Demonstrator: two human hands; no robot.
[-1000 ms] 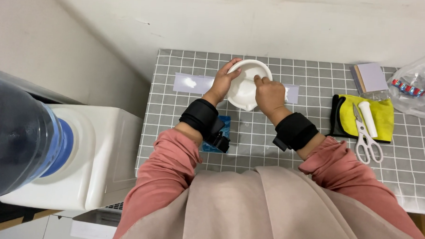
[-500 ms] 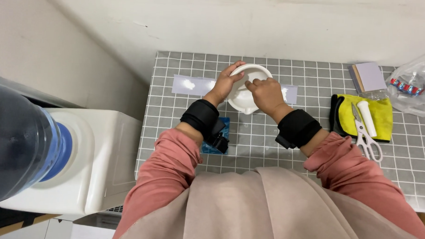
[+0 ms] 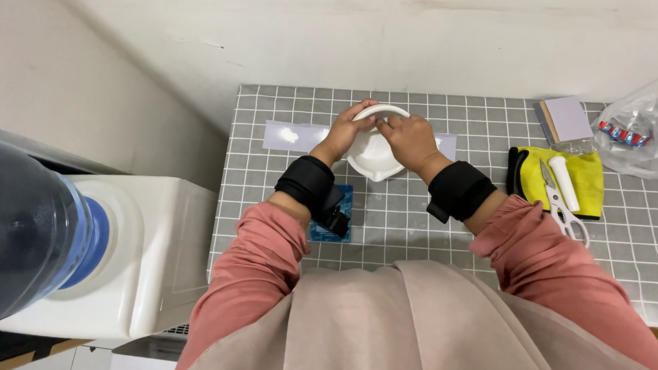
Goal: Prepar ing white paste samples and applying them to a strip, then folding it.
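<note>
While both hands steady it on the table (image 3: pixel 488 234) | left hand (image 3: pixel 348 131) clamped on white bowl (image 3: pixel 374 151) rim; right hand (image 3: pixel 409 139) grip closed on far rim, inside; scissors (image 3: pixel 560 198) aside

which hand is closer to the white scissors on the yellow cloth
Right. The right hand is on the white bowl, left of the scissors; the left hand grips the bowl's far side.

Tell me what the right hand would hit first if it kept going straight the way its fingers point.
The right hand points up-left across the white bowl toward the left hand. It would likely meet the left hand's fingers at the bowl's far rim first, though depth is unclear.
</note>
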